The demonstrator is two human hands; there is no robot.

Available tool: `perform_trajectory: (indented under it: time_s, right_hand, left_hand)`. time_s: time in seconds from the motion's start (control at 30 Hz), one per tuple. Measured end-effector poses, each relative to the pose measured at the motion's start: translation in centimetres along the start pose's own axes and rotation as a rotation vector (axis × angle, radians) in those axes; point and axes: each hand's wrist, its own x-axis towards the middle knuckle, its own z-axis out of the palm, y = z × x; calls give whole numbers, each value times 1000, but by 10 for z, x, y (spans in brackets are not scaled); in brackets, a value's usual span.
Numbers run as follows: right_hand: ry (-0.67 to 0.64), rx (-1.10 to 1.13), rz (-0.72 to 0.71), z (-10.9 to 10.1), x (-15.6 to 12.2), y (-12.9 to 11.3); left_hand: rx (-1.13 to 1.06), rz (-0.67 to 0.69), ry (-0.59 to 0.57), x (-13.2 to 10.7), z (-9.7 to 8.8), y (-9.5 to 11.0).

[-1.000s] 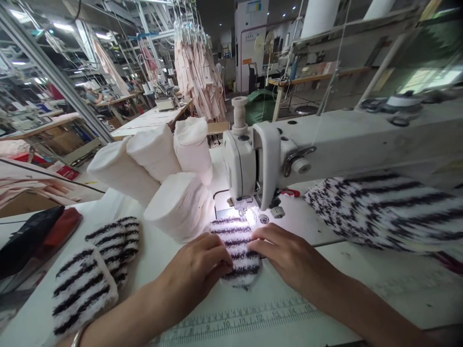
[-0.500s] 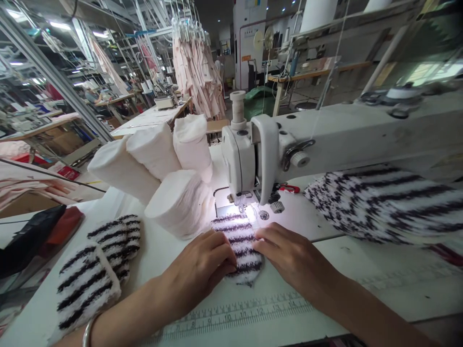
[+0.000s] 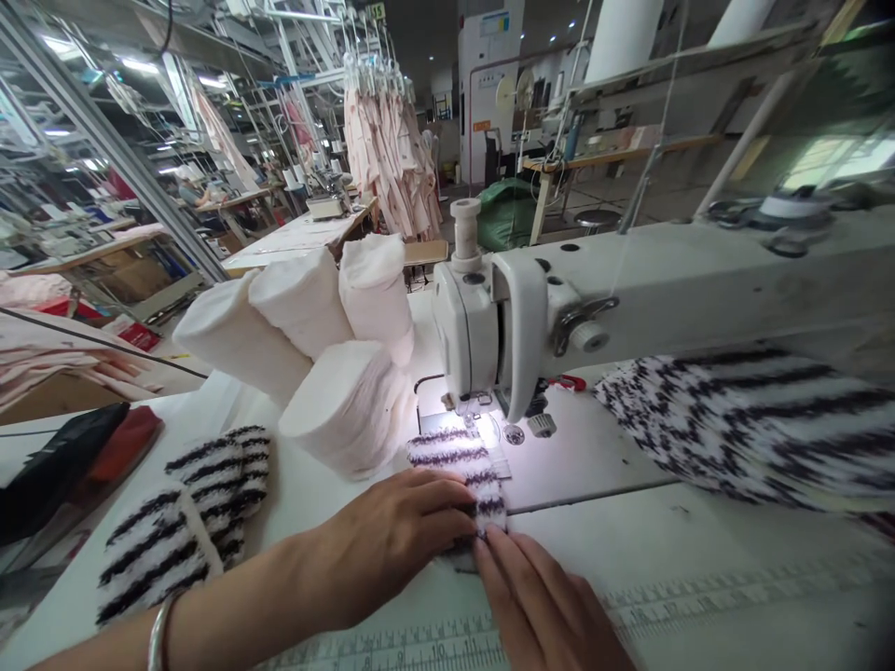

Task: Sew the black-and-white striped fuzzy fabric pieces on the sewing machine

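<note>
Fabric (image 3: 447,451) lies well in from the counter's (image 3: 699,531) left edge. My left hand (image 3: 398,527), loosely extended, covers it; right hand (image 3: 542,606), fingers near-straight, touches its near end; grip unclear. Judged light, limp: steady both sides.

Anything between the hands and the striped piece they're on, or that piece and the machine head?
Nothing visible. The left hand lies on the striped piece; the right hand touches its near end. The piece's far end is at the lit spot under the machine head. The white stack stands left, out of line.
</note>
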Motion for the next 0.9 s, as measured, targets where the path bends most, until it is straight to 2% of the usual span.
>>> perform_trajectory:
  time_s: [0.4, 0.57, 0.7, 0.9]
  right_hand:
    - [-8, 79, 95, 8, 30, 5]
    - [-30, 94, 69, 15, 40, 14]
    - [54, 101, 69, 17, 47, 25]
    - [-94, 269, 83, 14, 53, 44]
  left_hand:
    - [-32, -38, 55, 11, -7, -30]
    - [29, -40, 76, 15, -11, -34]
    - [112, -75, 99, 17, -8, -34]
    - [243, -217, 108, 13, 8, -30]
